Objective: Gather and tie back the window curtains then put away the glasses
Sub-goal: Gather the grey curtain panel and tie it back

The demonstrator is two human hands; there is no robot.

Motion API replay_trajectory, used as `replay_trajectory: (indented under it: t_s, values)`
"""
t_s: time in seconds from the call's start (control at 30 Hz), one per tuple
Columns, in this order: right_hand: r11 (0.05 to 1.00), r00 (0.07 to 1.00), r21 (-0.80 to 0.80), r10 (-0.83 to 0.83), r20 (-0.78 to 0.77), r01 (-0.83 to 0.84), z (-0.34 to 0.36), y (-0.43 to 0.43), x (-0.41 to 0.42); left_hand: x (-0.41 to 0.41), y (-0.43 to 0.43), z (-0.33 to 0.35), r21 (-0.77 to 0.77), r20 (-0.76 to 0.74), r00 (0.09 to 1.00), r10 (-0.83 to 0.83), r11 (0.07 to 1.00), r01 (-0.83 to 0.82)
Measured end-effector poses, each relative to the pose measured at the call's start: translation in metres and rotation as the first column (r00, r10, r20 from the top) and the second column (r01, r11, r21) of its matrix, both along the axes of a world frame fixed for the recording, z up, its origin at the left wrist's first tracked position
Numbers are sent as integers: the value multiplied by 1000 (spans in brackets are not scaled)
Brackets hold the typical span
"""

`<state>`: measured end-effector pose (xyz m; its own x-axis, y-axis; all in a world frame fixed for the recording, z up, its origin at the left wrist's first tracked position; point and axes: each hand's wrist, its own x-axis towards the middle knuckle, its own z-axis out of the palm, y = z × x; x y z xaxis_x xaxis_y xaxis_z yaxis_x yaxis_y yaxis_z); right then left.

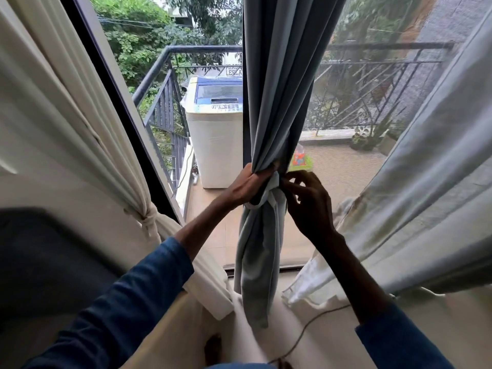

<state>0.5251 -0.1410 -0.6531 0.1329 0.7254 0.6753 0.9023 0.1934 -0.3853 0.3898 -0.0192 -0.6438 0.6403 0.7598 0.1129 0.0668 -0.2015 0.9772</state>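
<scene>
Head view. Grey-blue curtain [277, 102] hangs from 12 o'clock to centre, bunched at a pale tie [274, 194]. Left hand [249, 186], at the tie's 9 o'clock, clamps the gathered folds. Right hand [310, 206], at its 3 o'clock, fingers curled by the knot; backlit, so pinching or not I cannot tell. Cloth looks soft, light and slumping: hold just above the tie. Glasses not in frame.

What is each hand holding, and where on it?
The left hand grips the gathered grey curtain just above its knot; the right hand fingers the knot, hold unclear.
</scene>
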Motion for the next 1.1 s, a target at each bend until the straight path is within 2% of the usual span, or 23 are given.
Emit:
replay_trajectory:
  t_s: [0.07,0.2,0.33,0.5,0.57,0.6,0.67,0.7,0.77,0.93,0.97,1.0,1.03,1.1]
  values:
    - [996,998,-78,-39,48,43,8,3,4,1,2,-1,9,-22,1000,13,1000,-13]
    - [937,991,-338,-50,127,91,27,5,7,2,5,-6,25,-99,994,46,999,-44]
    - [843,986,-531,1,167,89,36,16,20,8,0,-10,35,-150,988,26,999,-21]
    - [663,984,-747,106,143,38,47,18,30,17,-7,-14,102,-165,986,37,995,-20]
    - [648,979,-759,115,170,56,53,18,32,17,-6,-13,104,-159,987,28,995,-12]
    - [680,970,-730,119,210,75,55,16,30,17,-4,-12,98,-149,988,27,995,-12]
    - [805,954,-584,84,289,107,59,8,25,14,2,-10,104,-134,990,35,994,-21]
    - [866,962,-493,56,266,86,60,4,22,13,5,-9,112,-135,990,45,993,-30]
    - [914,986,-404,33,162,36,60,1,17,10,9,-9,117,-142,989,53,992,-36]
    - [803,971,-577,-7,240,148,55,14,8,16,3,-7,126,-173,983,67,991,-46]
    - [755,976,-642,7,216,137,57,16,8,17,3,-7,125,-186,980,67,991,-44]
    - [697,993,-715,30,118,64,57,16,11,18,3,-7,124,-205,977,63,992,-37]
    - [644,998,-763,47,-38,-59,56,17,16,18,4,-10,120,-224,973,46,993,-19]
    - [518,945,-800,50,-324,-302,57,20,28,18,3,-9,96,-243,970,11,995,13]
